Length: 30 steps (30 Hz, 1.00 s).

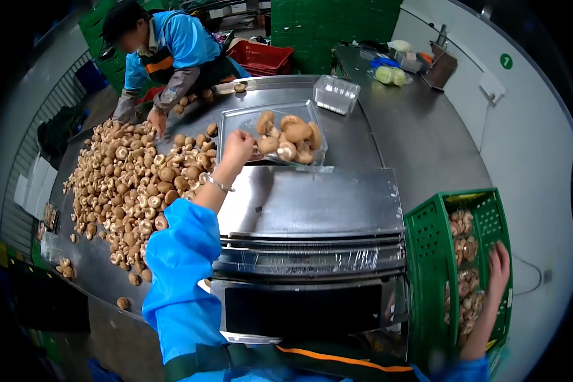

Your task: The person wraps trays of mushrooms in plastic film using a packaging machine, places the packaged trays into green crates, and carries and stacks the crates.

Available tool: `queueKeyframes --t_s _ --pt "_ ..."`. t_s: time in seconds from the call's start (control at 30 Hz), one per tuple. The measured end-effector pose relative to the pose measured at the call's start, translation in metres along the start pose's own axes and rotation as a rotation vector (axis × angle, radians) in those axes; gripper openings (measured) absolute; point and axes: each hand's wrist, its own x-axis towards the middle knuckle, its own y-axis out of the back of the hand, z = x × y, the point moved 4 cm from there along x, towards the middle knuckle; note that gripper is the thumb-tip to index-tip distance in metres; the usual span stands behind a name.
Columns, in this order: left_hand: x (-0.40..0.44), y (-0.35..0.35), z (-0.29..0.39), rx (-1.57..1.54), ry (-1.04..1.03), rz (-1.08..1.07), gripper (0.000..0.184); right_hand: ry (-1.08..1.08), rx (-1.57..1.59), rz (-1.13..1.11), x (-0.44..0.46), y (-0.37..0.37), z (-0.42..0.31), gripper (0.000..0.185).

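My left hand (pixel 238 148) reaches over the left side of a metal weighing platter (pixel 232 120), its fingers pinched together beside a clear plastic tray (pixel 320 155). What they grip, if anything, is hidden. Several large brown shiitake mushrooms (pixel 297 132) fill that tray. Off to the right, my right hand (pixel 500 267) is inside a green crate (pixel 425 232), fingers stretched out along its right wall, with nothing seen in them. Packs of mushrooms (pixel 468 286) lie in the crate beside this hand.
A big heap of loose shiitake (pixel 134 172) covers the steel table on the left. Across it, a co-worker (pixel 178 51) has both hands at the heap. An empty clear tray (pixel 336 94) stands behind the platter. A red crate (pixel 261 58) and cabbage (pixel 390 76) are farther back.
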Motion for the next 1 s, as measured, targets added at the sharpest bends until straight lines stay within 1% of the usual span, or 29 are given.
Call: queueKeyframes --t_s 0.03,0.07,0.1,0.13,0.17,0.2,0.27,0.3,0.33,0.37,0.4,0.43,0.47,0.5,0.53,0.6,0.63,0.67,0.73,0.77,0.8,0.83,0.87,0.9,0.93,0.97,1.0 --pt "-0.021 -0.007 0.001 -0.053 0.008 -0.022 0.012 0.119 -0.096 -0.082 -0.009 -0.046 -0.034 0.033" --pt "-0.045 -0.013 -0.004 -0.104 0.026 -0.045 0.011 0.192 -0.024 -0.255 -0.032 -0.102 -0.07 0.034" --pt "-0.069 -0.019 -0.011 -0.084 0.073 -0.104 0.015 0.358 -0.103 -0.381 -0.049 -0.146 -0.082 0.037" --pt "-0.097 -0.023 -0.012 -0.074 0.185 -0.154 0.015 0.642 -0.18 -0.498 -0.074 -0.189 -0.102 0.041" --pt "-0.117 -0.028 -0.019 -0.115 0.207 -0.132 0.016 0.89 -0.258 -0.599 -0.094 -0.226 -0.111 0.048" --pt "-0.136 -0.031 -0.026 -0.158 0.228 -0.106 0.016 1.024 -0.272 -0.646 -0.105 -0.259 -0.102 0.055" --pt "-0.162 -0.03 -0.03 -0.059 0.12 -0.151 0.017 1.04 -0.373 -0.674 -0.121 -0.293 -0.085 0.059" --pt "-0.165 -0.023 -0.038 0.278 0.045 -0.244 0.026 1.011 -0.373 -0.647 -0.123 -0.29 -0.085 0.059" --pt "-0.183 -0.013 -0.025 0.506 -0.127 -0.202 0.038 0.987 -0.376 -0.627 -0.123 -0.284 -0.083 0.059" --pt "-0.201 0.001 -0.016 0.564 -0.227 -0.11 0.039 0.989 -0.372 -0.557 -0.12 -0.27 -0.078 0.057" --pt "-0.221 0.017 -0.008 0.622 -0.327 -0.017 0.04 0.893 -0.367 -0.485 -0.114 -0.254 -0.067 0.048" --pt "-0.245 0.034 0.005 0.879 -0.475 0.066 0.038 0.794 -0.384 -0.437 -0.105 -0.241 -0.044 0.036" --pt "-0.265 0.047 0.013 1.136 -0.628 0.157 0.036 0.771 -0.57 -0.334 -0.106 -0.226 -0.029 0.03" --pt "-0.274 0.053 0.008 1.266 -0.591 0.186 0.034 0.675 -0.717 -0.396 -0.106 -0.228 -0.022 0.032" --pt "-0.276 0.055 -0.006 1.312 -0.505 0.137 0.03 0.564 -0.867 -0.463 -0.112 -0.226 -0.013 0.035" --pt "-0.269 0.048 -0.029 1.347 -0.473 0.092 0.038 0.632 -0.923 -0.501 -0.125 -0.246 -0.017 0.038" --pt "-0.259 0.043 -0.037 1.33 -0.461 0.07 0.038 0.594 -0.94 -0.565 -0.126 -0.254 -0.016 0.037" --pt "-0.251 0.041 -0.038 1.145 -0.508 0.031 0.032 0.617 -0.832 -0.57 -0.123 -0.259 -0.008 0.036" --pt "-0.239 0.047 -0.047 0.674 -0.21 -0.132 0.026 0.477 -0.561 -0.633 -0.114 -0.247 0.004 0.031" --pt "-0.245 0.059 -0.046 0.422 -0.167 -0.175 0.023 0.242 -0.36 -0.801 -0.12 -0.229 -0.01 0.026" --pt "-0.262 0.071 -0.043 -0.046 0.305 -0.303 0.02 -0.153 -0.112 -0.924 -0.13 -0.209 -0.01 0.022" --pt "-0.28 0.084 -0.047 -0.312 0.463 -0.359 0.02 -0.519 0.211 -0.957 -0.141 -0.189 0.001 0.02" --pt "-0.304 0.089 -0.038 -0.423 0.485 -0.345 0.028 -0.758 0.479 -0.97 -0.152 -0.171 0.011 0.021" --pt "-0.328 0.097 -0.045 -0.591 0.603 -0.458 0.03 -0.992 0.757 -0.955 -0.161 -0.158 0.016 0.022" --pt "-0.345 0.098 -0.04 -0.723 0.723 -0.412 0.03 -1.093 0.972 -1.002 -0.166 -0.148 0.002 0.021" --pt "-0.35 0.092 -0.024 -1.037 0.701 -0.617 0.024 -1.186 1.196 -1.04 -0.168 -0.141 -0.012 0.022" --pt "-0.339 0.089 -0.001 -1.116 0.365 -0.79 0.019 -1.155 1.615 -1.553 -0.152 -0.142 -0.033 0.014"
